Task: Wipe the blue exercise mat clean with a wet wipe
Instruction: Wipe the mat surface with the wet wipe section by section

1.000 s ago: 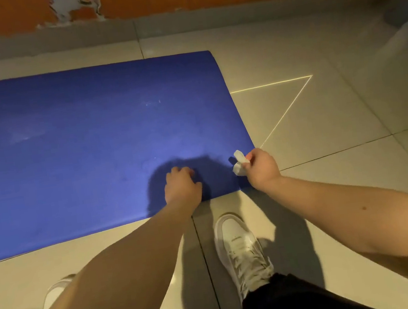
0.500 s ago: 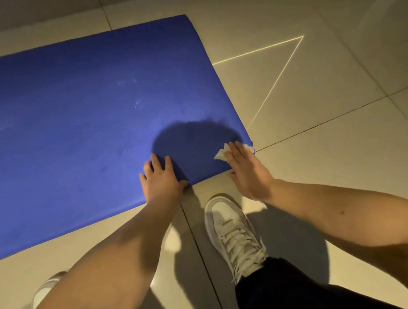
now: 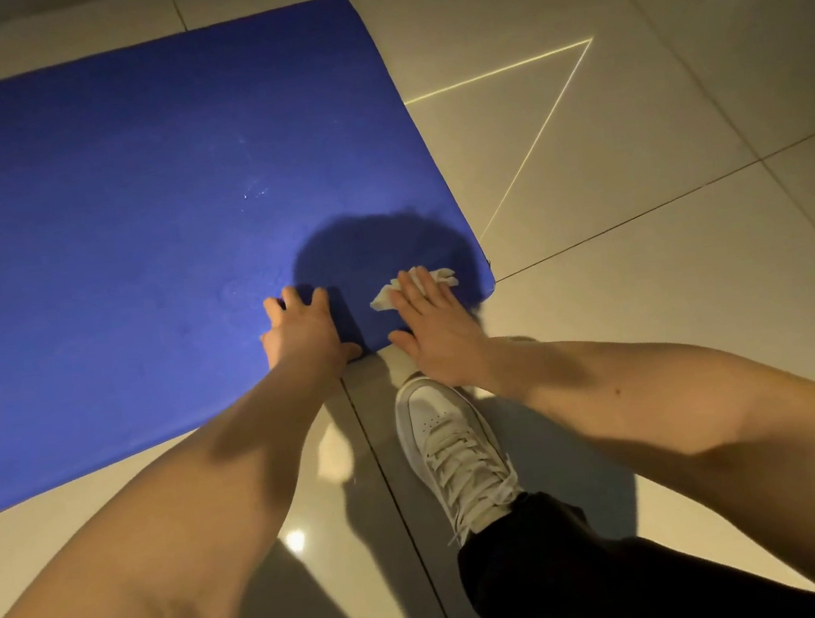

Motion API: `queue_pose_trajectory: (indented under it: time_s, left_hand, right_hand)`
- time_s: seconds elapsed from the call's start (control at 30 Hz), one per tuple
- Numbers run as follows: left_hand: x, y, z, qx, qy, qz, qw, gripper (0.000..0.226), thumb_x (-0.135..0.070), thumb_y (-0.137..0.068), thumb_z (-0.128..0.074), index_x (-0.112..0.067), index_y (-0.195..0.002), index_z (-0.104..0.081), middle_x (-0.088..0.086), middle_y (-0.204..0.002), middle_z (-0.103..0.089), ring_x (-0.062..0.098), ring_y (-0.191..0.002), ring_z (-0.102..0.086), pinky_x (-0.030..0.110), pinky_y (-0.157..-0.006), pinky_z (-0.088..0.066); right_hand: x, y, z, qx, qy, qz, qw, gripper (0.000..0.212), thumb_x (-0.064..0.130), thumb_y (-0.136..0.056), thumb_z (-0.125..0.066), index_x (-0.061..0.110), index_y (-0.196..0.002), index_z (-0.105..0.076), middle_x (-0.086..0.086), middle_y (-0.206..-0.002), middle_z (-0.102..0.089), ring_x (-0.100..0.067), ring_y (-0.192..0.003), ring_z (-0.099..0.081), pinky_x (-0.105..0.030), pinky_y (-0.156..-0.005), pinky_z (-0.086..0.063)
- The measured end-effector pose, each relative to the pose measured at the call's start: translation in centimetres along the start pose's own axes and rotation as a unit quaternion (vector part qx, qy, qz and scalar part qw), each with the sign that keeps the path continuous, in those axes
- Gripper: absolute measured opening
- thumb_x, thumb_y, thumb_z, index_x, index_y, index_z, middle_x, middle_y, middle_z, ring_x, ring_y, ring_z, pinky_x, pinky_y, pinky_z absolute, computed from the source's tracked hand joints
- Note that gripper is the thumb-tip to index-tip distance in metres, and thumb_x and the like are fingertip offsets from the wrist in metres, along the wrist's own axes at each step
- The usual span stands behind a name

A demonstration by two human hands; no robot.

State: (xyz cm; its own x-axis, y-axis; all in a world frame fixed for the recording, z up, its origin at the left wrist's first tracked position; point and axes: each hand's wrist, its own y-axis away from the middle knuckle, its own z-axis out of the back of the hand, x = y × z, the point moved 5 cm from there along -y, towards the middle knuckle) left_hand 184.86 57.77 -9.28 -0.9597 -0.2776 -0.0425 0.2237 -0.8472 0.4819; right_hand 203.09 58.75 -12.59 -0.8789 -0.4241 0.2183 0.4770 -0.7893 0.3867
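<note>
1. Head view. Left hand (image 3: 302,333) is flat with fingers spread, pressing the near edge of the blue mat (image 3: 124,216). It holds nothing.
2. Right hand (image 3: 437,331), just beside it, has straight fingers and pins the wet wipe (image 3: 442,275) to the mat without gripping it.
3. Mat lies on the tiled floor (image 3: 653,302), running ahead and left of both hands.
4. Judgement: wiping looks barely started at this corner. The pale specks (image 3: 255,194) ahead of the left hand and nearly all the surface are still to do.
5. White shoe (image 3: 443,439) sits behind the right hand.
</note>
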Motion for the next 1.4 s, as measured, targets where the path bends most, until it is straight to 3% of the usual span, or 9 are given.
queue_pose_trajectory:
  time_s: [0.13, 0.37, 0.5, 0.63, 0.77, 0.9, 1.1, 1.23, 1.4]
  left_hand:
    - [0.0, -0.2, 0.6, 0.005, -0.034, -0.01, 0.999, 0.086, -0.061, -0.071, -0.079, -0.026, -0.137, -0.036, 0.01, -0.134, -0.033, 0.034, -0.123, -0.03, 0.037, -0.061, -0.039]
    - [0.2, -0.2, 0.9, 0.009, -0.038, -0.015, 0.999, 0.09, -0.064, -0.071, -0.078, -0.028, -0.141, -0.033, 0.01, -0.138, -0.031, 0.034, -0.124, -0.03, 0.037, -0.062, -0.04]
    - [0.7, -0.6, 1.2, 0.023, -0.05, -0.021, 0.998, 0.083, -0.067, -0.078, -0.069, -0.03, -0.143, -0.032, 0.009, -0.141, -0.03, 0.033, -0.125, -0.03, 0.038, -0.063, -0.04]
    - [1.6, -1.0, 1.8, 0.037, -0.063, -0.032, 0.997, 0.065, -0.052, -0.089, -0.066, -0.029, -0.142, -0.036, 0.008, -0.141, -0.03, 0.032, -0.127, -0.031, 0.037, -0.067, -0.04]
    - [1.5, -0.9, 1.8, 0.039, -0.055, -0.024, 0.997, 0.06, -0.043, -0.089, -0.069, -0.028, -0.139, -0.039, 0.008, -0.136, -0.031, 0.031, -0.126, -0.032, 0.036, -0.067, -0.039]
    - [1.6, -0.3, 1.6, 0.02, -0.027, -0.023, 0.999, 0.057, -0.038, -0.089, -0.069, -0.027, -0.138, -0.043, 0.007, -0.133, -0.035, 0.031, -0.123, -0.034, 0.037, -0.065, -0.039]
    - [1.9, 0.5, 0.7, 0.019, -0.007, -0.004, 1.0, 0.059, -0.032, -0.092, -0.065, -0.033, -0.146, -0.04, 0.002, -0.147, -0.032, 0.028, -0.135, -0.027, 0.038, -0.071, -0.04]
    - [1.6, 0.7, 0.5, 0.005, 0.01, 0.011, 1.0, 0.055, -0.027, -0.094, -0.062, -0.031, -0.145, -0.043, 0.001, -0.149, -0.032, 0.026, -0.138, -0.025, 0.038, -0.074, -0.04]
    - [1.3, 0.5, 0.6, 0.017, 0.014, 0.02, 1.0, 0.057, -0.028, -0.094, -0.062, -0.033, -0.147, -0.042, 0.0, -0.152, -0.03, 0.026, -0.14, -0.024, 0.039, -0.075, -0.044]
  right_hand:
    - [-3.0, 0.7, 0.5, -0.045, 0.104, 0.017, 0.993, 0.067, 0.054, -0.105, -0.018, 0.02, -0.163, -0.019, -0.006, -0.17, -0.016, -0.034, -0.157, -0.008, -0.049, -0.127, -0.011]
    - [-2.3, -0.2, 1.0, -0.033, 0.021, -0.168, 0.985, 0.072, 0.056, -0.106, -0.021, 0.019, -0.163, 0.0, -0.007, -0.171, 0.005, -0.038, -0.156, 0.011, -0.052, -0.126, 0.0]
    - [1.4, -1.2, 0.5, -0.01, 0.023, -0.054, 0.998, 0.071, 0.05, -0.108, -0.025, 0.014, -0.163, 0.0, -0.011, -0.171, 0.007, -0.037, -0.155, 0.017, -0.052, -0.125, 0.01]
    - [0.1, -1.2, 0.6, -0.01, 0.064, 0.025, 0.998, 0.071, 0.055, -0.107, -0.025, 0.022, -0.164, 0.002, -0.003, -0.172, 0.007, -0.027, -0.156, 0.016, -0.045, -0.127, 0.008]
    - [-3.5, -2.2, 2.1, -0.017, 0.057, -0.058, 0.996, 0.068, 0.055, -0.107, -0.024, 0.026, -0.163, 0.002, -0.003, -0.172, 0.005, -0.03, -0.157, 0.008, -0.046, -0.128, 0.0]
    - [-4.2, -2.9, 2.5, -0.001, 0.004, -0.14, 0.99, 0.074, 0.057, -0.106, -0.022, 0.018, -0.163, 0.007, -0.007, -0.17, 0.013, -0.034, -0.156, 0.015, -0.048, -0.127, 0.004]
    - [1.7, -2.6, 1.1, 0.019, 0.037, 0.002, 0.999, 0.073, 0.047, -0.108, -0.026, 0.008, -0.162, 0.002, -0.014, -0.17, 0.01, -0.036, -0.155, 0.017, -0.051, -0.126, 0.009]
    - [0.1, -2.3, 1.3, 0.02, 0.062, 0.077, 0.995, 0.07, 0.049, -0.109, -0.025, 0.017, -0.163, 0.003, -0.007, -0.171, 0.011, -0.027, -0.157, 0.014, -0.044, -0.127, 0.007]
    - [-4.8, -2.0, 2.3, 0.001, 0.057, -0.07, 0.996, 0.072, 0.05, -0.108, -0.025, 0.013, -0.163, 0.005, -0.01, -0.17, 0.012, -0.029, -0.157, 0.011, -0.045, -0.127, 0.004]
